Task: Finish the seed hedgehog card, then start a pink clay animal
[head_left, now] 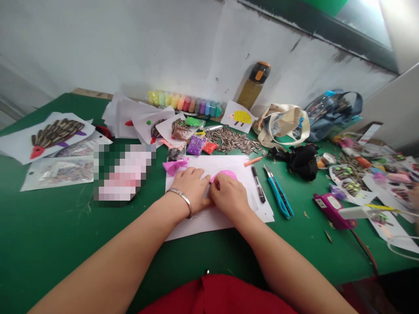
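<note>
Pink modelling clay [224, 175] lies on a stack of white paper [193, 224], partly covered by my right hand [231, 196]. The fingers of that hand are curled together at the clay's near left edge; their tips are hidden. Close beside it, my left hand [190, 186], with a silver bangle on the wrist, rests on the paper with fingers stretched forward. A crumpled pink clay packet [175, 166] sits just beyond the left hand. Right of the hands are a black pen [258, 184], an orange crayon-like stick [252, 162] and a blue-handled craft knife [279, 193].
Striped sunflower seeds [231, 140] are heaped behind the paper, near a purple clay packet [196, 145]. A bottle [254, 86] stands by the wall. Seed hedgehog pictures [54, 135] lie left. A black pouch [303, 162] and a magenta power strip [335, 212] lie right.
</note>
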Available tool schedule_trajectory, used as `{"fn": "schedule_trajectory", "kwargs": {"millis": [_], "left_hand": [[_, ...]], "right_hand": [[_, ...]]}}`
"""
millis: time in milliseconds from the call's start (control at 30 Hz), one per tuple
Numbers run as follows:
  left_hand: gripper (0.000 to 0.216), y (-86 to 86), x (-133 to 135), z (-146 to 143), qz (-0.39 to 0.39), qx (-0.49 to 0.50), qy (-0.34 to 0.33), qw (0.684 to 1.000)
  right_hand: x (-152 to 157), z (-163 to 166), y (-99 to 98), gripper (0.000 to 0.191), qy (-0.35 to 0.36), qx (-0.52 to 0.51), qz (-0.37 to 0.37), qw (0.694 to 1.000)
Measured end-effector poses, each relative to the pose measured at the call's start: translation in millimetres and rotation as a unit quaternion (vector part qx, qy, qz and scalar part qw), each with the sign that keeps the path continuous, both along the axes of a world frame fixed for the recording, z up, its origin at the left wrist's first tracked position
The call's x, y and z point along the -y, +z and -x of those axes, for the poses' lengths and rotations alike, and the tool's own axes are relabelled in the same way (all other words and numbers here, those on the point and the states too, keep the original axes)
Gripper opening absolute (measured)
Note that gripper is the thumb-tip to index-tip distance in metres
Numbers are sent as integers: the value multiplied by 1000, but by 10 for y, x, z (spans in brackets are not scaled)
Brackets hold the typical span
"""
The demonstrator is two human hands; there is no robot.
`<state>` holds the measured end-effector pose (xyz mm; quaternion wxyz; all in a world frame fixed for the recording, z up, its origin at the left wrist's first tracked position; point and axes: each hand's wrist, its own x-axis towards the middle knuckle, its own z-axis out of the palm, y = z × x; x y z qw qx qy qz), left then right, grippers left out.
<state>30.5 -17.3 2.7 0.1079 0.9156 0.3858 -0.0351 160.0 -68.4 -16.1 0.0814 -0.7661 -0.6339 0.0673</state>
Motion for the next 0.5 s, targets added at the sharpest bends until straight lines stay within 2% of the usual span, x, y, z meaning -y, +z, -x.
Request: {"fn": "schedule_trajectory", "kwargs": {"millis": [500], "left_hand": [[63, -19, 0, -6, 0, -1, 2, 1000]], "right_hand": [[-41, -56, -36, 18, -6, -5, 1, 1000]]}}
